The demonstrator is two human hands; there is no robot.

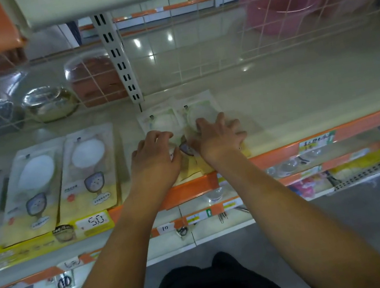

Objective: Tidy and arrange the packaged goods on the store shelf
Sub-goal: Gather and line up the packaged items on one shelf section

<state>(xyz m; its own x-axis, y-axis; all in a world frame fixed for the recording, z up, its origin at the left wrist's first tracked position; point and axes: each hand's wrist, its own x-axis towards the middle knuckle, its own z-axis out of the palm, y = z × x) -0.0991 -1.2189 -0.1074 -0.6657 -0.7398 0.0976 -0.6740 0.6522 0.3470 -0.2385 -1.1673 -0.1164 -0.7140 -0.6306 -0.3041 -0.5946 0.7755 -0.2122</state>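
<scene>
Two flat blister packs with a white round item lie side by side on the cream shelf (290, 102). My left hand (154, 153) rests palm down on the left pack (158, 121), fingers curled over it. My right hand (218, 136) presses on the right pack (199, 110), fingers spread. Both packs reach the shelf's orange front edge (273, 155). Further left lie two more packs of the same kind (35, 187) (88, 171), each a small stack, beside each other.
A wire grid (218, 46) closes the back of the shelf, with a slotted upright post (119, 60). Metal bowls (49, 104) and pink basins (283, 2) sit behind it. A yellow price strip (91, 223) runs below the left packs. Lower shelves hold small goods.
</scene>
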